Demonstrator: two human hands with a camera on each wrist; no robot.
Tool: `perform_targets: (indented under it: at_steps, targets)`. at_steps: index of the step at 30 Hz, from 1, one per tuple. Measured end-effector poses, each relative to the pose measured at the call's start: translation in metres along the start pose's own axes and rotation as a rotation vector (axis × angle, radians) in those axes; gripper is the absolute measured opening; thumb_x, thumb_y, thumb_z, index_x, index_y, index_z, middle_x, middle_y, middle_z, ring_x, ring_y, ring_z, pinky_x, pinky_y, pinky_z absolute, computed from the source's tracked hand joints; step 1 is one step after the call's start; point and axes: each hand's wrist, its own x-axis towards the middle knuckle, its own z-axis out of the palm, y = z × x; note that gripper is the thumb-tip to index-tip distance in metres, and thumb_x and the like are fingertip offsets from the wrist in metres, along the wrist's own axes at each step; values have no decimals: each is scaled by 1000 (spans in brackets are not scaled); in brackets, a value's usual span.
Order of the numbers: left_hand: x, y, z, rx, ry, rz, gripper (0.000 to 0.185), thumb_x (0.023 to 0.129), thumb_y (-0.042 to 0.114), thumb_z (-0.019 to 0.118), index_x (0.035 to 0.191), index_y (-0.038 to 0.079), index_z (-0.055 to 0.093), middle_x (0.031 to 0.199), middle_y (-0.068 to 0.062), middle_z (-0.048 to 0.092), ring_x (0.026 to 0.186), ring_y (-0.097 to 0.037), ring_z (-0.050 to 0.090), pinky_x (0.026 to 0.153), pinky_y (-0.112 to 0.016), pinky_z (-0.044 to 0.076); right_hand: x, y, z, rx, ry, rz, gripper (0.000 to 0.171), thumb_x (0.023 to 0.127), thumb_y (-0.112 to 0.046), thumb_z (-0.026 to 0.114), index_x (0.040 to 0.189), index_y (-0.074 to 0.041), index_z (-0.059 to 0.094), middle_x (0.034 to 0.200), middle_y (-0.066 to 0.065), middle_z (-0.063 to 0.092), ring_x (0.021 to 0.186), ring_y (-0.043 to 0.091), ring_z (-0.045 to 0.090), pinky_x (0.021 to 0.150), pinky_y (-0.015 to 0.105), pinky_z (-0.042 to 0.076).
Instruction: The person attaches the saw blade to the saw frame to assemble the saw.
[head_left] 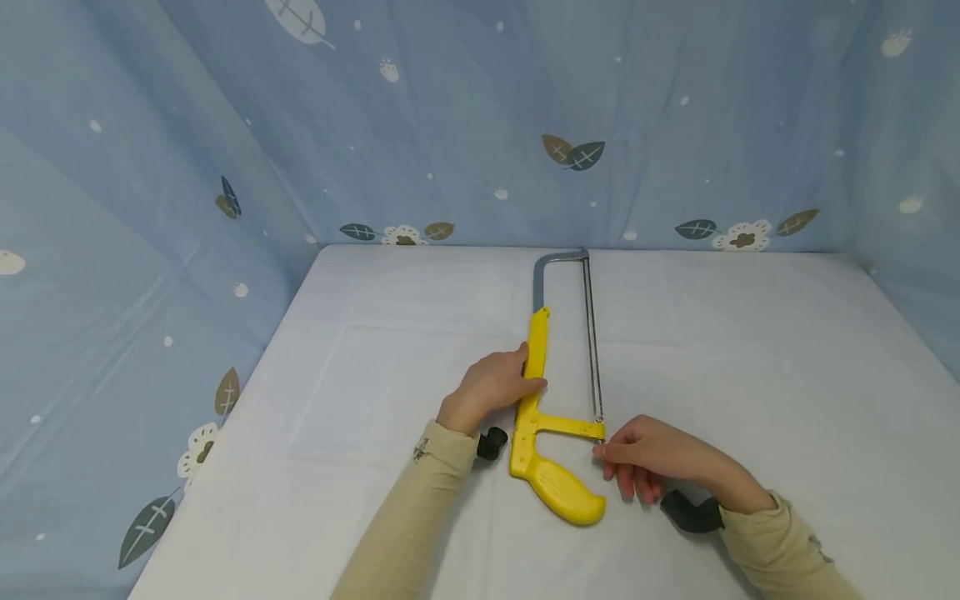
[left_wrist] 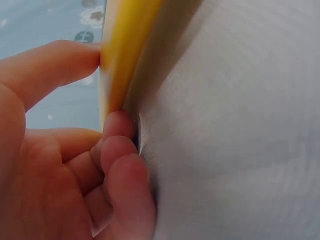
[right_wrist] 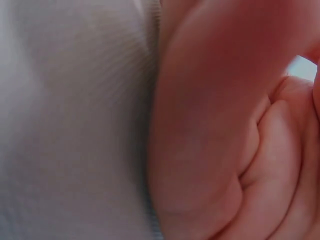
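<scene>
A hacksaw with a yellow handle and grey front frame lies on the white table, its front end pointing away from me. Its thin blade runs along the right side. My left hand holds the yellow back of the frame, thumb on one side. In the left wrist view, the other fingers curl low against the table beside the yellow bar. At the near end of the blade, my right hand pinches the small tension screw, mostly hidden by thumb and forefinger. Its remaining fingers are loosely curled.
The table has a white cover with faint creases. Blue patterned cloth hangs behind it and along both sides. Black wrist devices sit at both cuffs, close to the table surface.
</scene>
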Motion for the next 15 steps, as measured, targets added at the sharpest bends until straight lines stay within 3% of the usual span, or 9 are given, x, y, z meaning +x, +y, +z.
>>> perform_targets:
  at_steps: [6,15]
  targets:
    - [-3,0,-2,24,-3,-2,73,84,47,52,142,12,24,123,-3,51,83,-14,48,69,-27,39,2,1,1,9,4,1,41,87,-38,53,74,-1,64,56,11,59,36,13,47,36,23,39]
    - [-3,2,-2,22,9,-1,71,85,44,52,142,11,25,95,0,56,66,-15,48,53,-25,36,0,0,-1,33,-5,-7,40,88,-38,52,78,-2,64,57,11,59,38,14,48,37,23,39]
